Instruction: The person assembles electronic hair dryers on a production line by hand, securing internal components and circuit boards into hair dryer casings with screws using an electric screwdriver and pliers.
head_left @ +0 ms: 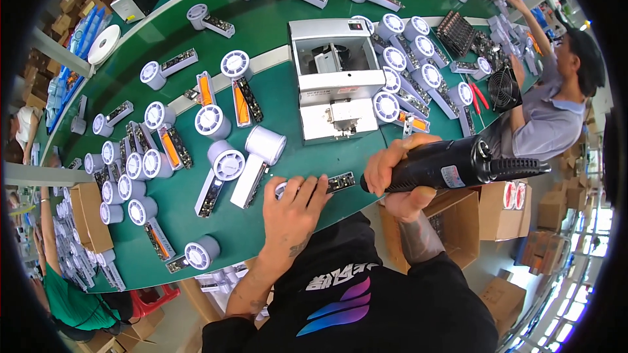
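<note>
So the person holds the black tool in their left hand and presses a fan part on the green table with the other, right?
Not quite. The head view shows the black tool gripped in the right hand. It is the left hand that presses the fan part down on the green table.

Bare green table (340, 160) lies before the hands, hemmed by grey machine (335, 78) and fan units (226, 163).
</note>
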`<state>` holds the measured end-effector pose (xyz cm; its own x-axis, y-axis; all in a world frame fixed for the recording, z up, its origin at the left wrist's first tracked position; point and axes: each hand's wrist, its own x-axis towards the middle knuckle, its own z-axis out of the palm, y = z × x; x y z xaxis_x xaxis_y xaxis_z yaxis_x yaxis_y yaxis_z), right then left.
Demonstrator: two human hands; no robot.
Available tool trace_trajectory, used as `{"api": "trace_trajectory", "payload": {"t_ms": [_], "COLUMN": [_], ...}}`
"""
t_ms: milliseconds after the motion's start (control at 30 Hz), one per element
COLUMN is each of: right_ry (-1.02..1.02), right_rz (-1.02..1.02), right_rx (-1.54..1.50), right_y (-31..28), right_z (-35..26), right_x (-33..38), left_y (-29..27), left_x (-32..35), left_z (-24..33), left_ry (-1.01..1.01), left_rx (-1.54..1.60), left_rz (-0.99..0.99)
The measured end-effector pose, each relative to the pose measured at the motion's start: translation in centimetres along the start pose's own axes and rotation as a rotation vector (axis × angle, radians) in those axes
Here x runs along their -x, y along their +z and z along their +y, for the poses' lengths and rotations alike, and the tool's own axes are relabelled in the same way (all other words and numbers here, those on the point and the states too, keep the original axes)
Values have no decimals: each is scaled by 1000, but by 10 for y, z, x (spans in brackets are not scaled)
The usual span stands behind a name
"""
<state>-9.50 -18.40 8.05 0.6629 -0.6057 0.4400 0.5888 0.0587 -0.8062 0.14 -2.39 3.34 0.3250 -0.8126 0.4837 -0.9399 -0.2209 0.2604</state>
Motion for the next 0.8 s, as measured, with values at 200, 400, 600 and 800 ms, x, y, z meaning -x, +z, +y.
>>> {"api": "trace_trajectory", "payload": {"t_ms": [200, 400, 600, 800], "right_ry": [-31, -205, -95, -77], "right_rz": [31, 23, -35, -11], "right_rx": [-73, 241, 286, 240], "right_y": [6, 35, 27, 23], "right_z": [-25, 2, 11, 2], "right_x": [-24, -92, -102, -78], "left_y": [2, 7, -5, 5], "left_x": [0, -12, 3, 16], "left_z": [-2, 10, -6, -19], "left_ry": [38, 29, -85, -209], "left_rx": [7, 47, 239, 439], "left_rz": [-29, 35, 139, 126]}}
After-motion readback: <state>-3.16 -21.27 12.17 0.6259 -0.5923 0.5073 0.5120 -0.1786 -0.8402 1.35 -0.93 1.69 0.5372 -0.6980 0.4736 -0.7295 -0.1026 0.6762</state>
